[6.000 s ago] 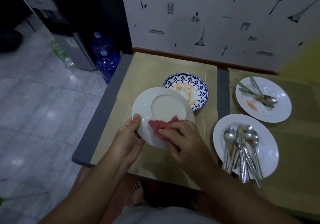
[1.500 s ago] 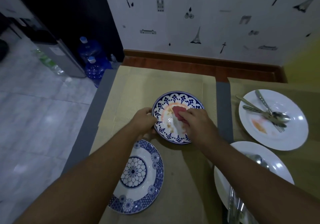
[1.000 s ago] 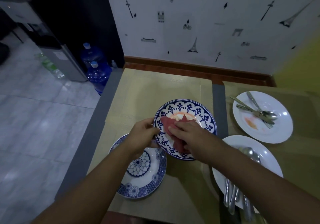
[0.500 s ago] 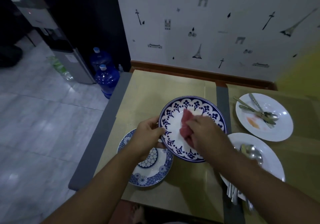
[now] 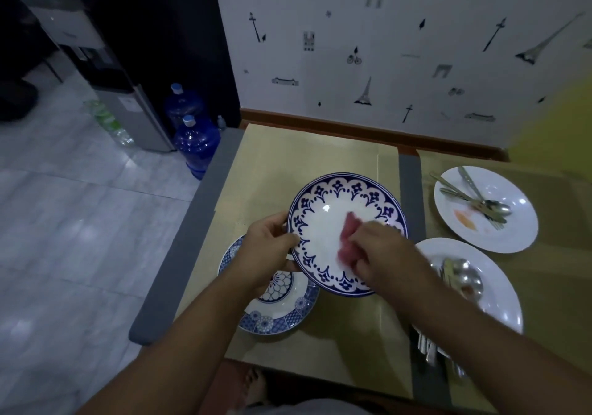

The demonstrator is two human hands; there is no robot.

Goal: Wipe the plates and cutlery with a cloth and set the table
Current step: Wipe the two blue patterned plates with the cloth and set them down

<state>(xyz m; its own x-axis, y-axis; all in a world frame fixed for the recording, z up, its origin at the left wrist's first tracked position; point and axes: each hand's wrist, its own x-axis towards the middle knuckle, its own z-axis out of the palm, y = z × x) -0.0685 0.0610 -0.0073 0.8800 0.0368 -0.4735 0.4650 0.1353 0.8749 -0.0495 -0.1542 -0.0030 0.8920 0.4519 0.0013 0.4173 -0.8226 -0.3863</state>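
The left hand (image 5: 267, 248) grips the left rim of the plate (image 5: 323, 222), held tilted above the table (image 5: 288, 151) near its left edge. The right hand (image 5: 381, 248) presses a red cloth (image 5: 347, 238) on the plate's inside, with fingers curled around it.

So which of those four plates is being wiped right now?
The large blue-rimmed plate, the only one held: left hand grips its edge, right hand rubs a red cloth on it.

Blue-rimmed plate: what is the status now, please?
Left hand holds blue-rimmed plate at rim. Right hand presses red cloth on its centre. Nothing blocks. Stained white plate unwiped.
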